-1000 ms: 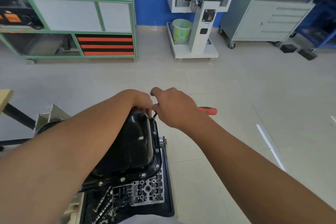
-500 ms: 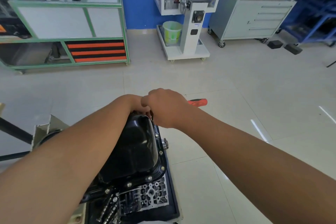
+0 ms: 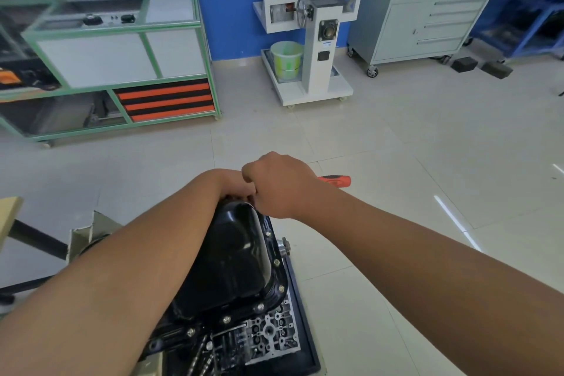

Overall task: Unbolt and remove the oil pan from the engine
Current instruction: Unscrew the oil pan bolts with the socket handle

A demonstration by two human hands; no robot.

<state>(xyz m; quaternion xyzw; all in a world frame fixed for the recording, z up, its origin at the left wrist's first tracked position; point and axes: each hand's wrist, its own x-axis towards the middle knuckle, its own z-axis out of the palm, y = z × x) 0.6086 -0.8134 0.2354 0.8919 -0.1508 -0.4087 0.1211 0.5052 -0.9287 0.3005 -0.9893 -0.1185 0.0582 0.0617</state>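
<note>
The black oil pan (image 3: 235,259) sits on the upturned engine, with bolts (image 3: 276,262) along its right and near flange. Both my hands meet at the pan's far end. My right hand (image 3: 280,186) grips a tool whose red handle (image 3: 335,181) sticks out to the right; the tool's working end is hidden under the hand. My left hand (image 3: 235,185) rests at the pan's far edge, touching the right hand, with its fingers hidden.
The engine stands in a black tray (image 3: 306,323), with a grey metal casting (image 3: 268,333) showing below the pan. On the tiled floor beyond are a green-framed cabinet (image 3: 171,70), a white stand (image 3: 317,40) with a green bucket (image 3: 287,59), and a grey tool cart (image 3: 427,24).
My right hand has closed in over my left hand's fingers, and the tool's dark tip seen earlier is now covered. The red handle stays pointing right.
</note>
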